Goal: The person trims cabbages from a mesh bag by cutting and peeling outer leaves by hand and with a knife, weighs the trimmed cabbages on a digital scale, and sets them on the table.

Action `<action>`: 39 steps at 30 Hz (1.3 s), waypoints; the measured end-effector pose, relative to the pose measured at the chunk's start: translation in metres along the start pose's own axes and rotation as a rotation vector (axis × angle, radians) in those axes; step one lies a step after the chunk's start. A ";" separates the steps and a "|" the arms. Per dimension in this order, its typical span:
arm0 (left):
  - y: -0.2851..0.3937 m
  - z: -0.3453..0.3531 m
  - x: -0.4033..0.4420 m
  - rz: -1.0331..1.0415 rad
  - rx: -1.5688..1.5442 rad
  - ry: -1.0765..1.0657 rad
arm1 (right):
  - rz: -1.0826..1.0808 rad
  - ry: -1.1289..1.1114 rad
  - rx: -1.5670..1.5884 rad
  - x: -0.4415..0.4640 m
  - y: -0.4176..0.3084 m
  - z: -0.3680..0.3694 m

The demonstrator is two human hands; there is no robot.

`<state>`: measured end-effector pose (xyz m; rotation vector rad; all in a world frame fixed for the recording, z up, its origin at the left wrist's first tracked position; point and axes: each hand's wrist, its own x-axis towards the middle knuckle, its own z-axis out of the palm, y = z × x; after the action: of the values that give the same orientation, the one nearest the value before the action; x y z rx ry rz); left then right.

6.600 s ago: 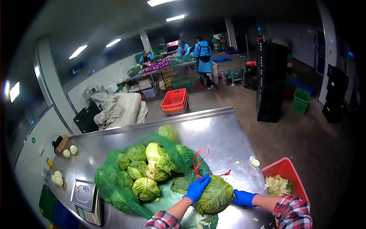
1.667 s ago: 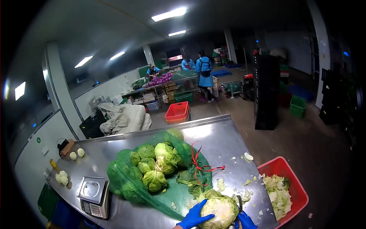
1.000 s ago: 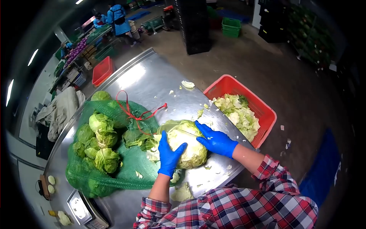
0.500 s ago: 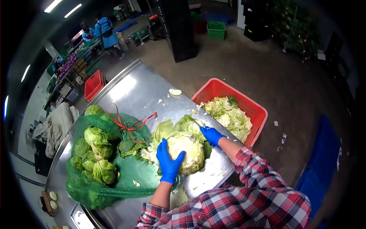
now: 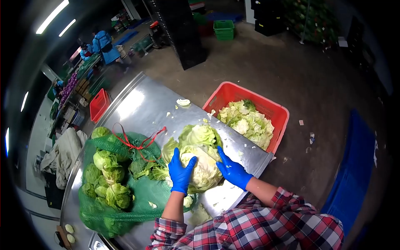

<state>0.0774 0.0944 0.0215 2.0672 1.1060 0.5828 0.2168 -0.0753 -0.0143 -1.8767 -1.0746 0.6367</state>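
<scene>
A large pale cabbage [image 5: 202, 166] rests on the metal table, with loose outer leaves [image 5: 201, 135] at its far side. My left hand [image 5: 181, 171], in a blue glove, grips its left side with the thumb over the top. On the opposite side, my right hand [image 5: 234, 170], gloved in blue too, presses its fingers against the cabbage. Whether that hand also holds anything in its palm is hidden. To the left lies a green mesh bag [image 5: 137, 199] with several green cabbages [image 5: 118, 196] in it, and a red drawstring [image 5: 143, 143] trails from it.
Past the table's [image 5: 166, 93] right edge stands a red crate [image 5: 227, 89] full of cut leaves [image 5: 250, 125]. Leaf scraps [image 5: 183, 102] dot the metal. Another red crate [image 5: 99, 104] sits beyond the far left edge. People in blue [image 5: 106, 46] work in the background.
My right hand has come back from the far leaves to the cabbage's right side. The thin tool seen near its fingers earlier no longer shows. My left hand stays on the cabbage.
</scene>
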 end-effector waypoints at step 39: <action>-0.040 0.013 -0.063 -0.068 -0.156 0.276 | 0.540 -0.118 1.097 0.030 0.061 0.045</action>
<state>0.0318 0.0519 -0.0203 1.8456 1.2387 0.9117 0.2241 -0.0461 -0.0899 -1.1103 -0.1223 1.3191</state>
